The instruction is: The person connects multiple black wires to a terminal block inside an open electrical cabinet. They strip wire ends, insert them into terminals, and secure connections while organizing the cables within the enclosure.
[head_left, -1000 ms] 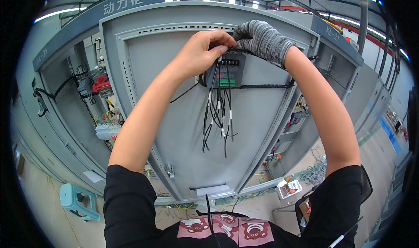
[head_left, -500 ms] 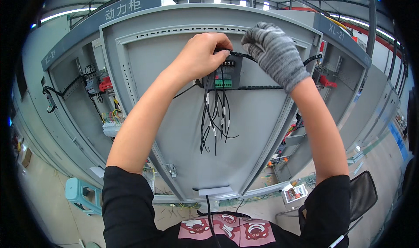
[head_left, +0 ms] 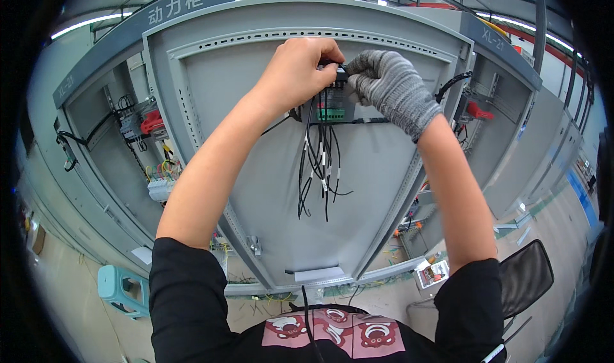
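In front of me a dark rectangular electrical device with a green terminal block (head_left: pixel 331 113) is fixed to a grey cabinet door panel (head_left: pixel 358 222). Several black wires (head_left: pixel 322 165) with white marker sleeves hang loosely below it. My bare left hand (head_left: pixel 306 70) is closed in a pinch on black wires at the device's top edge. Close beside it on the right, my right hand (head_left: pixel 393 89), in a grey knitted glove, has its fingers curled together against the device's upper right. What its fingertips hold is hidden. A black terminal part (head_left: pixel 341 77) shows between the hands.
Open cabinets with red-handled switches (head_left: pixel 152 122) flank the panel. A black cable bundle (head_left: pixel 455 82) crosses the panel's right edge. A teal stool (head_left: pixel 121 289) stands on the floor at left. A black mesh chair (head_left: pixel 527 277) and a small box (head_left: pixel 433 275) are at lower right.
My gloved right hand has moved down and left, close to my left hand. My left hand stays pinched at the device's top. The hanging wires have swung slightly right.
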Demonstrator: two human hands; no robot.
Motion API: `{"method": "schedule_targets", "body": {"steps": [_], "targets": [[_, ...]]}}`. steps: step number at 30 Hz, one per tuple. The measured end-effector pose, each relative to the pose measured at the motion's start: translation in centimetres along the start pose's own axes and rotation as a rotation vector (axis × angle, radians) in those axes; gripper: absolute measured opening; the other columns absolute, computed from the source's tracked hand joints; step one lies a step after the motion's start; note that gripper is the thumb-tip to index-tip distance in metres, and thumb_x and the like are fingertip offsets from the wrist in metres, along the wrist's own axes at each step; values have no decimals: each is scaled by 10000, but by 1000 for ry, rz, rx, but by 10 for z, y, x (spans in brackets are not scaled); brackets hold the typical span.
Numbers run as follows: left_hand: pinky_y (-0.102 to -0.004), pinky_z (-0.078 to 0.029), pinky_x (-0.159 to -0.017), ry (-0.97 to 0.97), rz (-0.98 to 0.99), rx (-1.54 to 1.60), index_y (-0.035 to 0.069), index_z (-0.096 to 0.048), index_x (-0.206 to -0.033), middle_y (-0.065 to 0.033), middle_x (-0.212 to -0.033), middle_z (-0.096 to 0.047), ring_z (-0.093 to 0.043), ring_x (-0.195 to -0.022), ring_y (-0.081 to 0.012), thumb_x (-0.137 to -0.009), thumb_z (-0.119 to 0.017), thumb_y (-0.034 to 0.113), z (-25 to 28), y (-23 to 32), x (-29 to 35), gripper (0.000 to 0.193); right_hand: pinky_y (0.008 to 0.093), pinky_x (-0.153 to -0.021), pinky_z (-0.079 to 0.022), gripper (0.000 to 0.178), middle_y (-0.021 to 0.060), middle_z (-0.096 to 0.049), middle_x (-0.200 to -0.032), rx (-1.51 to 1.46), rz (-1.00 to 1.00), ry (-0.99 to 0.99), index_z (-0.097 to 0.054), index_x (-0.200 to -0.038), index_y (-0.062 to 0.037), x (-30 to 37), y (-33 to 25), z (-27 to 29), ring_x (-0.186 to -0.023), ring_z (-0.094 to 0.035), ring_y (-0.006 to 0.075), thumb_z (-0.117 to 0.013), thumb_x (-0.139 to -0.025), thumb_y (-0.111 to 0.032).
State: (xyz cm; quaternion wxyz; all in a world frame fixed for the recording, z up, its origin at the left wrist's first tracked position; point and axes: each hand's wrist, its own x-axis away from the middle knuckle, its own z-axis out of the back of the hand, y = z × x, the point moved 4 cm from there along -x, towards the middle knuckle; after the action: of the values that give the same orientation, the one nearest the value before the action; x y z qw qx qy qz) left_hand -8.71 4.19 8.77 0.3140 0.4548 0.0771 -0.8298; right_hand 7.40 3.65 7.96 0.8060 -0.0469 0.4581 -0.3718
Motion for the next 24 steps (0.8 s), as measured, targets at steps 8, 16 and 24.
{"method": "schedule_targets", "body": {"steps": [8,16,24], "targets": [[-280,-525,-766,24,-22,114,-52,-666,-993,-79,-855,-699,-657,-799,-125,-826,-615,-34,-1,-8,-4,176,298,-689,-568,187,109,-713,-824,-540,-111,346,-644,-1005,18,15,9,-55,-729,-692,161,-696,-835,-41],[-268,-521,-776,40,-20,162,-45,-673,-995,-65,-874,-700,-654,-818,-117,-841,-624,-30,-1,-9,0,162,309,-705,-544,197,102,-704,-842,-467,-24,478,-635,-1023,0,26,8,-65,-726,-664,170,-677,-834,-37],[-266,-521,-777,37,10,206,-41,-670,-988,-64,-864,-693,-650,-816,-112,-843,-634,-2,-2,-17,4,155,278,-822,-528,408,79,-675,-1099,-268,82,402,-585,-1275,-4,98,-23,-21,-901,-659,142,-683,-892,-104]]}}
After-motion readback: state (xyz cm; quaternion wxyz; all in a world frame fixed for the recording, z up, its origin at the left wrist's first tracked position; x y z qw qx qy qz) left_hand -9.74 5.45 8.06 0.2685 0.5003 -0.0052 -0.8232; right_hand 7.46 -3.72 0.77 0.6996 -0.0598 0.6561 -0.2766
